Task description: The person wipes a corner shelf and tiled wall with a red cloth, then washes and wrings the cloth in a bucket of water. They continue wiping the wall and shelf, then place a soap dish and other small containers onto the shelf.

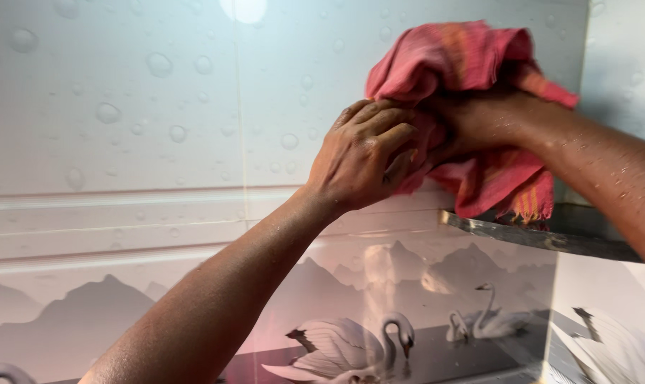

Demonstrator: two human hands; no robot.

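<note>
Both hands are raised in front of a tiled wall (123, 107), and a bunched pink cloth (472, 64) is gripped between them. By the left hand (361, 156) the cloth's lower left part is clasped: the fingers (386, 131) are curled close together over the fabric, knuckles outward, with the thumb hidden behind. The right hand (472, 124) is closed on the cloth from the other side, its fingers largely buried in the folds, so their exact spread cannot be made out. The two hands are touching or nearly touching at the cloth's middle. Droplets of water can be seen on both forearms.

The cloth is held just above and to the left of a dark corner shelf (550, 235), which is fixed where the wall meets a side wall. Faint orange stripes run through the cloth, and a fringed edge (529, 206) hangs down from under the right hand until it is just above the shelf's front rim, or touching it; which cannot be told.

Left of the shelf, the upper wall tiles are printed with a pale water-drop pattern, and a raised border band (109, 220) runs across at about shelf height. Below the shelf, tiles printed with white swans (365, 348) and grey mountains are seen.
</note>
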